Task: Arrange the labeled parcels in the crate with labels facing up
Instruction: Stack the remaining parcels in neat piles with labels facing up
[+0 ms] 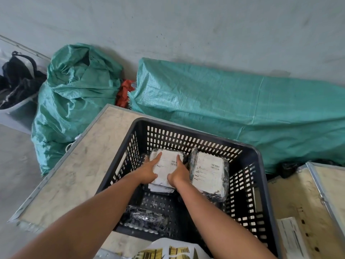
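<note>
Centrally, a labeled parcel (166, 168) lies label-up at the far side of the black slatted crate (248, 186), atop another parcel. Both hands press on it: the left hand (149, 170) along its left edge, the right hand (178, 171) along its right, each grip flat and spread rather than clenched. Just right sits a second labeled parcel (209, 173), label up. Lower left in the crate lies a dark wrapped parcel (144, 219). Green woven sacks (233, 101) fill the upper frame beyond the bench (78, 171).
</note>
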A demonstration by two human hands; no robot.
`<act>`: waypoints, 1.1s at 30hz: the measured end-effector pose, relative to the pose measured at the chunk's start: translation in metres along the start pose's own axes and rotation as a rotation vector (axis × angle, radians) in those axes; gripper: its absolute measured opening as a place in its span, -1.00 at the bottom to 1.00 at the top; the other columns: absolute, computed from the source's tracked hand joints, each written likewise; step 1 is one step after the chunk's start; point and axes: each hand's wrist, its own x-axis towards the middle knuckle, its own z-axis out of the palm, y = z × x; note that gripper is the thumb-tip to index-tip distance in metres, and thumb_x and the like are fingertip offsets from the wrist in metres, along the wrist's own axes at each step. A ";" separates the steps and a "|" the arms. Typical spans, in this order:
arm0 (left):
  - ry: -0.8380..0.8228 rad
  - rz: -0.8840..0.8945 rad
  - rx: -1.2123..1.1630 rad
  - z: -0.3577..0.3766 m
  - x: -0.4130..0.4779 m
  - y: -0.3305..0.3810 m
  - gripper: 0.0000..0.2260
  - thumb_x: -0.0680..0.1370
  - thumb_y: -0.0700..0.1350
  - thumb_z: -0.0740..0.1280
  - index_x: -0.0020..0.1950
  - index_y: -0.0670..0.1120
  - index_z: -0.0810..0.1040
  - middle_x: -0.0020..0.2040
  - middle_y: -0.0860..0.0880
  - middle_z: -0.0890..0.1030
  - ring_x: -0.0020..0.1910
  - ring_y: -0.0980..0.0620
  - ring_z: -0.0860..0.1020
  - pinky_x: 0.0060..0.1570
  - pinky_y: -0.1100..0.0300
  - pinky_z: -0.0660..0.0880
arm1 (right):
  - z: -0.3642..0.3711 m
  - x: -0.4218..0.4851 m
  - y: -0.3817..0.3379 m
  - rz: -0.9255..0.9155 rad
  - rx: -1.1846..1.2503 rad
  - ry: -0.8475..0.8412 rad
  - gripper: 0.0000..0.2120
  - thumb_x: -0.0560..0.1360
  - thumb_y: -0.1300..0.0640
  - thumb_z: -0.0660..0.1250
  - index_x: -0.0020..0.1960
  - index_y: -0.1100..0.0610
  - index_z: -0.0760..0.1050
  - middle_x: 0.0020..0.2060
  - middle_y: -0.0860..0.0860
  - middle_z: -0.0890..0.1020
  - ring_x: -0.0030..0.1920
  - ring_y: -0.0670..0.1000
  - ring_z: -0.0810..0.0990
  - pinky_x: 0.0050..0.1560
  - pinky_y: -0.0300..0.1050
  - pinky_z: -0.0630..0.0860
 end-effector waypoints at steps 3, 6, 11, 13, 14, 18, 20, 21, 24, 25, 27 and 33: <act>-0.003 0.014 0.015 0.001 0.001 -0.002 -0.05 0.56 -0.27 0.35 0.55 0.44 -0.20 0.64 -0.15 -0.35 0.63 -0.23 0.07 -0.26 0.43 0.35 | 0.001 0.001 0.001 -0.008 -0.018 -0.005 -0.16 0.59 0.38 0.28 0.68 -0.10 -0.04 0.52 0.12 0.34 0.29 0.10 0.56 0.17 -0.20 0.51; 0.008 0.020 0.028 0.001 0.000 -0.002 -0.07 0.57 -0.26 0.34 0.56 0.43 -0.19 0.64 -0.14 -0.35 0.61 -0.23 0.14 -0.29 0.42 0.38 | 0.002 0.001 0.003 -0.026 -0.047 -0.002 -0.15 0.59 0.36 0.29 0.68 -0.10 -0.06 0.53 0.14 0.34 0.27 0.09 0.56 0.12 -0.21 0.51; 0.011 -0.013 0.067 0.002 -0.008 0.009 -0.07 0.57 -0.30 0.29 0.58 0.40 -0.20 0.66 -0.16 -0.29 0.63 -0.24 0.06 0.02 0.28 0.42 | 0.001 -0.002 0.003 -0.053 -0.109 -0.001 -0.17 0.57 0.36 0.31 0.68 -0.03 -0.01 0.62 0.14 0.19 0.40 0.13 0.49 0.16 -0.17 0.54; 0.008 -0.038 0.108 0.000 -0.012 0.019 -0.06 0.56 -0.36 0.29 0.61 0.33 -0.19 0.65 -0.20 -0.30 0.59 -0.28 0.19 -0.11 0.31 0.47 | -0.001 -0.006 0.004 -0.106 -0.152 0.003 -0.21 0.59 0.30 0.35 0.68 0.02 0.03 0.65 0.13 0.08 0.47 0.15 0.43 0.18 -0.21 0.49; 0.009 -0.042 0.119 -0.001 -0.014 0.024 -0.07 0.56 -0.38 0.29 0.62 0.30 -0.17 0.65 -0.21 -0.31 0.58 -0.29 0.22 -0.16 0.31 0.49 | -0.002 -0.008 0.006 -0.141 -0.159 -0.001 -0.22 0.59 0.28 0.36 0.67 0.04 0.05 0.65 0.13 0.08 0.47 0.15 0.43 0.09 -0.27 0.47; 0.090 0.014 0.124 -0.025 -0.039 0.046 -0.26 0.64 -0.18 0.31 0.66 0.19 -0.03 0.67 -0.19 -0.15 0.55 -0.26 0.29 -0.07 0.23 0.59 | -0.020 -0.019 0.013 -0.284 -0.131 0.011 -0.30 0.56 0.24 0.43 0.61 0.04 0.21 0.53 0.09 0.36 0.21 0.03 0.54 -0.10 -0.44 0.47; 0.114 0.069 0.122 -0.042 -0.058 0.053 -0.37 0.66 -0.07 0.30 0.66 0.10 0.08 0.65 -0.19 0.14 0.46 -0.18 0.42 0.23 0.06 0.51 | -0.032 -0.026 0.016 -0.326 -0.050 0.011 -0.37 0.55 0.25 0.43 0.56 0.03 0.32 0.48 0.07 0.43 0.25 0.05 0.54 -0.06 -0.33 0.56; 0.104 0.096 0.106 -0.050 -0.068 0.053 -0.41 0.66 -0.05 0.30 0.65 0.07 0.15 0.60 -0.16 0.29 0.40 -0.14 0.49 0.26 0.02 0.47 | -0.037 -0.029 0.018 -0.339 -0.007 0.005 -0.42 0.56 0.24 0.44 0.52 0.03 0.38 0.47 0.05 0.44 0.33 0.09 0.52 0.01 -0.28 0.55; 0.049 0.125 0.095 -0.066 -0.099 0.044 -0.48 0.66 -0.02 0.33 0.60 -0.01 0.30 0.52 -0.10 0.45 0.32 -0.05 0.54 0.32 0.00 0.45 | -0.048 -0.038 0.023 -0.381 0.112 -0.051 -0.61 0.56 0.19 0.45 0.37 0.02 0.55 0.38 -0.02 0.55 0.40 0.03 0.50 0.21 -0.13 0.50; 0.031 0.124 0.104 -0.068 -0.108 0.039 -0.49 0.65 -0.01 0.34 0.59 -0.03 0.33 0.52 -0.10 0.45 0.35 -0.04 0.53 0.34 0.02 0.43 | -0.049 -0.041 0.025 -0.384 0.143 -0.082 -0.66 0.55 0.18 0.47 0.29 -0.02 0.58 0.30 -0.05 0.59 0.37 0.00 0.53 0.24 -0.08 0.53; -0.024 0.122 0.117 -0.067 -0.123 0.031 -0.48 0.63 -0.01 0.38 0.57 -0.05 0.37 0.50 -0.08 0.47 0.30 0.03 0.52 0.28 0.12 0.41 | -0.049 -0.047 0.029 -0.379 0.151 -0.162 -0.74 0.52 0.16 0.50 0.14 -0.12 0.60 0.16 -0.12 0.64 0.27 -0.05 0.59 0.21 0.01 0.61; -0.251 0.096 0.307 -0.039 -0.133 0.014 -0.51 0.58 -0.09 0.45 0.51 0.03 0.48 0.45 0.02 0.52 0.28 0.05 0.52 0.22 0.19 0.38 | -0.028 -0.057 0.044 -0.362 -0.112 -0.433 -0.76 0.40 0.11 0.62 0.00 -0.13 0.67 0.11 -0.14 0.68 0.16 -0.12 0.61 0.26 0.03 0.54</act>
